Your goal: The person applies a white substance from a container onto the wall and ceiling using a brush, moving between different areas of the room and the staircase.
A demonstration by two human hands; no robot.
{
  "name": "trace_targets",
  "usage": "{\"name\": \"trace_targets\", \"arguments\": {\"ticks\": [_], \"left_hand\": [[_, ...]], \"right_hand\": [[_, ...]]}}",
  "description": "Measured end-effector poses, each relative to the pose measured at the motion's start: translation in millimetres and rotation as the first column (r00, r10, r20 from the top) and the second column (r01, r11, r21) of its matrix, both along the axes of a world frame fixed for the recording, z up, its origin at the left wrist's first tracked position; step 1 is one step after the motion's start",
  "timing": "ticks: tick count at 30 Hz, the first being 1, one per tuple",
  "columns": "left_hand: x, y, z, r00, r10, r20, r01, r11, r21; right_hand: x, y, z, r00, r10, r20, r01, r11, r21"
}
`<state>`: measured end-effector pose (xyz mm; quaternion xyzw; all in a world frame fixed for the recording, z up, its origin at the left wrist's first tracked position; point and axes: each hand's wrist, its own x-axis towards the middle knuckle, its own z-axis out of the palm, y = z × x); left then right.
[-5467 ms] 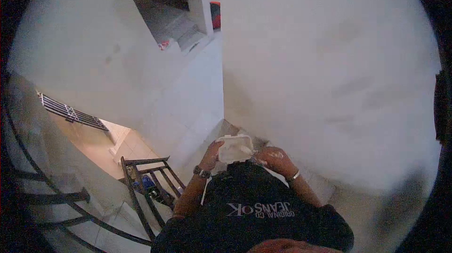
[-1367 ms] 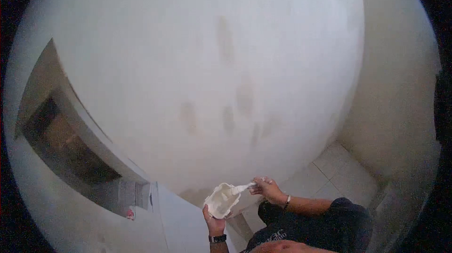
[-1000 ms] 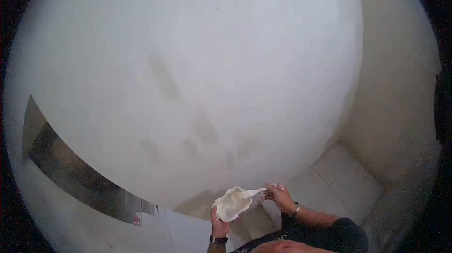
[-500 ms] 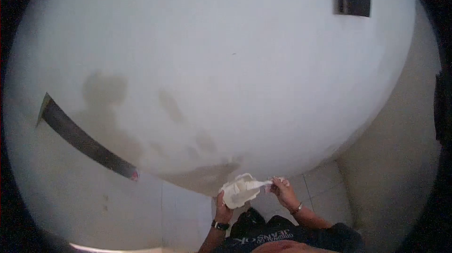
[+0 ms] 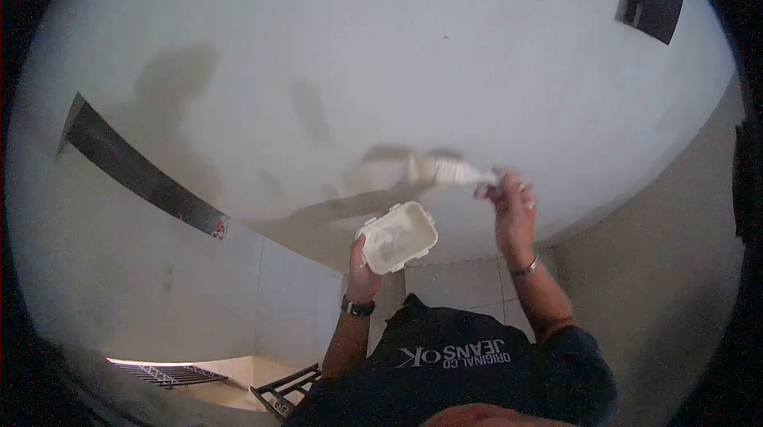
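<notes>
My left hand grips one end of a white plastic container with clip tabs around its rim. The container is tilted so that its whitish, smeared inside shows. My right hand, slightly blurred, is closed around the handle of a wide paintbrush. The brush points left, with its pale bristles close against the white wall, above the container. Shadows of the brush and arms fall on the wall beside it.
A dark strip-shaped recess runs along the wall at left. A dark box is fixed high at right. Below left are a dark metal railing and a slatted grille. Pale tiles lie beyond the container.
My right hand has lifted the paintbrush out of the container and up to the wall. The container has risen with my left hand, and the view has shifted.
</notes>
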<state>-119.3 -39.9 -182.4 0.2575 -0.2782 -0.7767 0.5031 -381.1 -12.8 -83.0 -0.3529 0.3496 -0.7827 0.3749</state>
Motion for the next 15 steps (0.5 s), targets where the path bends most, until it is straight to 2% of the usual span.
{"name": "trace_targets", "arguments": {"ticks": [1, 2, 3, 4, 5, 6, 7, 8, 9, 11, 13, 15], "left_hand": [[1.6, -0.4, 5.9, 1.000, 0.010, 0.004, -0.010, 1.000, 0.003], [1.7, 0.4, 8.7, 1.000, -0.016, -0.009, 0.016, 1.000, 0.010], [2.2, 1.8, 12.4, 0.999, -0.044, -0.020, 0.044, 0.999, 0.017], [2.2, 2.6, 10.0, 0.999, -0.035, -0.012, 0.036, 0.999, 0.019], [2.3, 1.9, 4.6, 0.999, -0.004, 0.044, 0.003, 1.000, 0.026], [0.3, 1.7, 14.2, 0.995, 0.028, 0.100, -0.032, 0.999, 0.040], [-0.4, 2.9, 15.9, 0.993, 0.034, 0.110, -0.039, 0.999, 0.037], [0.0, 7.6, 12.9, 0.994, 0.045, 0.099, -0.052, 0.996, 0.071], [-0.2, 12.8, 12.2, 0.994, 0.056, 0.089, -0.066, 0.992, 0.107], [0.0, 22.9, 16.3, 0.990, 0.082, 0.117, -0.101, 0.981, 0.164], [3.1, 23.4, 14.3, 0.983, 0.108, 0.150, -0.138, 0.969, 0.206], [0.6, 8.8, 5.1, 0.988, 0.110, 0.107, -0.132, 0.966, 0.224]], "right_hand": [[-2.5, -7.9, 23.6, 0.997, -0.050, -0.061, 0.040, 0.989, -0.145], [0.2, -10.2, 49.2, 0.997, -0.039, -0.059, 0.031, 0.989, -0.145], [7.2, -10.9, 79.3, 0.945, -0.227, -0.235, 0.145, 0.936, -0.319], [8.8, -12.8, 100.8, 0.831, -0.425, -0.359, 0.214, 0.840, -0.499], [4.0, -17.8, 115.8, 0.838, -0.416, -0.352, 0.213, 0.844, -0.492], [-2.9, -27.9, 138.9, 0.459, -0.591, -0.664, 0.102, 0.777, -0.621], [-7.8, -35.3, 147.2, -0.050, -0.689, -0.723, -0.072, 0.724, -0.686], [-5.3, -42.7, 143.6, -0.076, -0.653, -0.754, -0.144, 0.755, -0.639], [-3.6, -51.8, 137.2, -0.064, -0.650, -0.757, -0.142, 0.757, -0.638], [1.5, -74.2, 115.4, -0.217, -0.514, -0.830, -0.290, 0.846, -0.448], [0.4, -92.8, 98.3, -0.173, -0.562, -0.809, -0.337, 0.805, -0.488], [-13.5, -114.7, 97.4, -0.138, -0.443, -0.886, -0.373, 0.852, -0.368]]}}
